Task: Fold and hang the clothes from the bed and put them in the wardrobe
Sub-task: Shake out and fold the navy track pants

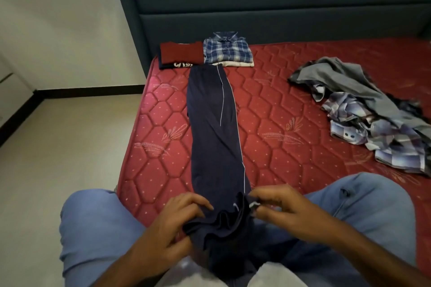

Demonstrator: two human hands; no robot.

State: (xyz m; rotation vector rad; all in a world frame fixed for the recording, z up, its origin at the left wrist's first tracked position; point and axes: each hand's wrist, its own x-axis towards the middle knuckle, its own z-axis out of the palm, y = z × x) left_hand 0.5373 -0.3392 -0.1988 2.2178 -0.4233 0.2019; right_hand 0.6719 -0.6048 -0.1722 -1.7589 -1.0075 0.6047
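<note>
Navy track pants [214, 128] stretched along red mattress [279, 105]; left hand [177, 219], right hand [279, 207] pinching bunched waistband

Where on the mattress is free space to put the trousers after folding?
Free: the red mattress between the navy trousers and the unfolded heap, and the strip left of the trousers. Crowded: the headboard end, with the maroon stack and plaid stack, and the right side.

Navy trousers [214, 123] with white piping, red quilted mattress [291, 105], blue plaid shirt [227, 50], maroon top [182, 52]
</note>
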